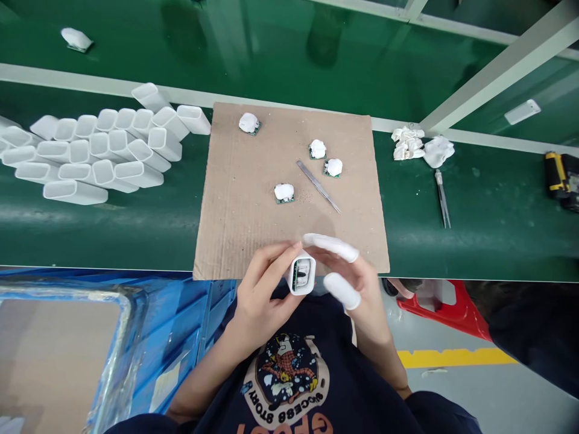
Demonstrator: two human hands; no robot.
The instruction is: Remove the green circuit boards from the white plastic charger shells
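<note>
1. The left hand (260,295) gripped the white case (301,274) from its left, fingers bent along its far edge, thumb reaching toward its near side.
2. The right hand (368,286) was just right of the white case, thumb and forefinger spread, both wearing white covers (342,291); whether its other fingers touched was unclear.
3. The left forearm (210,364) and right forearm (384,355), both bare, slanted inward toward the white case.

The location is an electronics assembly workshop. Indicators are the green bench (407,241), cardboard mat (235,211), circuit boards (286,200), tweezers (318,187), white housings (93,194) and yellow floor line (456,358)
</note>
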